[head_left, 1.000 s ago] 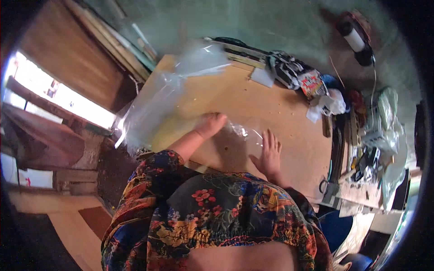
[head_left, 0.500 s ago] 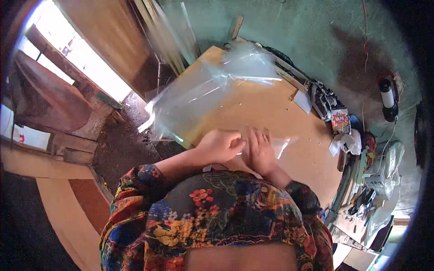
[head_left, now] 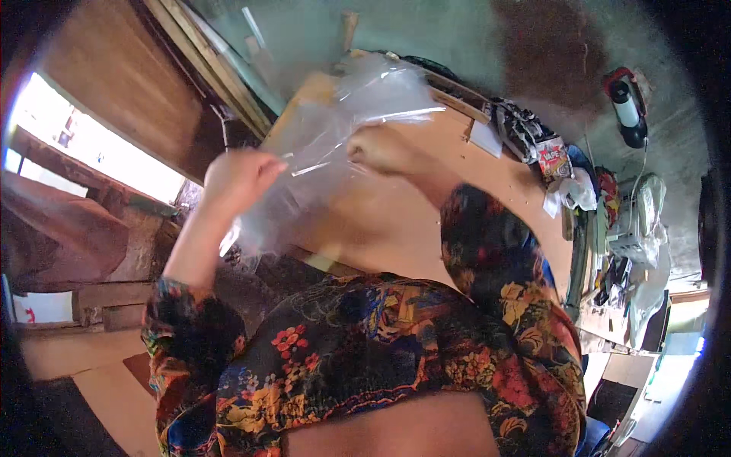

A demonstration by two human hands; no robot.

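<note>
Clear plastic sheeting (head_left: 384, 84) lies in a loose, creased layer over the far left part of a wooden tabletop (head_left: 411, 221). My left hand (head_left: 240, 183), smeared by motion, is raised off the table's left side with its fingers closed in a pinch. Some clear plastic shows at its fingertips and hangs below it. Farther right, my right hand (head_left: 375, 150) is curled closed above the table, its fingers against the plastic. Between the two hands stretches a shiny plastic edge. How much plastic each hand grips is partly hidden.
Along the table's right rim stand a crumpled black bag (head_left: 521, 129), a colourful packet (head_left: 553, 158) and a white plastic bag (head_left: 575, 190). A white-and-black cylindrical device (head_left: 627, 114) hangs on the green wall. Wooden planks (head_left: 221, 68) lean at the back left.
Both hands have moved from close together near my body, forward and apart; the left went left, the right went up and slightly left. A plastic edge now spans between them. The view has shifted.
</note>
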